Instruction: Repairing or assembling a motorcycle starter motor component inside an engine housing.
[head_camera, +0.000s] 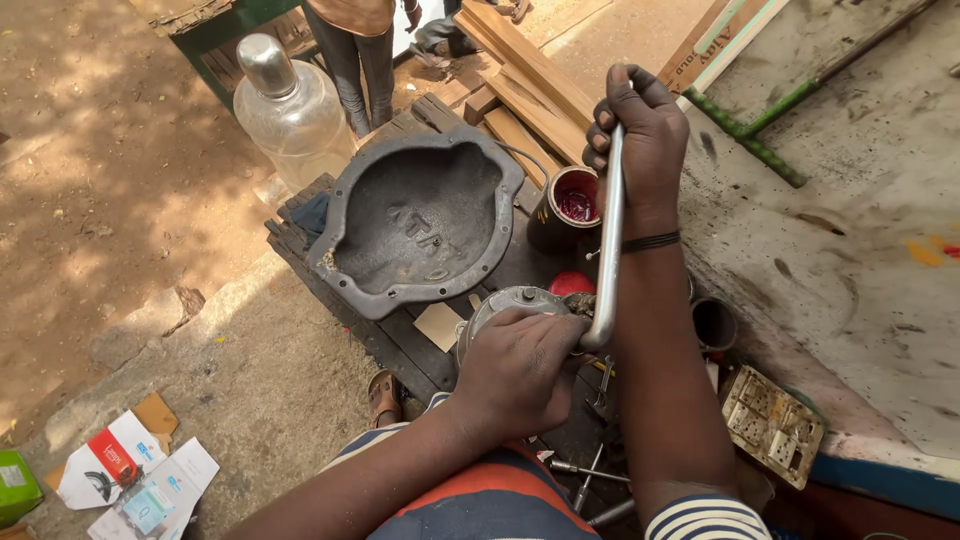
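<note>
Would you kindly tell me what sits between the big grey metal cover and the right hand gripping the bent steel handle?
In the head view, an open tin of red grease stands between the grey cover and the right hand.

lower left corner of the frame: flattened white carton (108, 462) on the ground, marked with a red panel and a dark curved shape, brown cardboard flap showing behind. just right of it and touching, second white flat pack (158, 495) with a pale blue panel. far left edge, near the bottom: green box (15, 486), cut off by the frame, white label on its face. upper right of the frame: reddish-brown board (700, 45) bearing pale lettering, lying aslant among planks. centre: dark can (566, 208) of red paste, no label visible.
</note>
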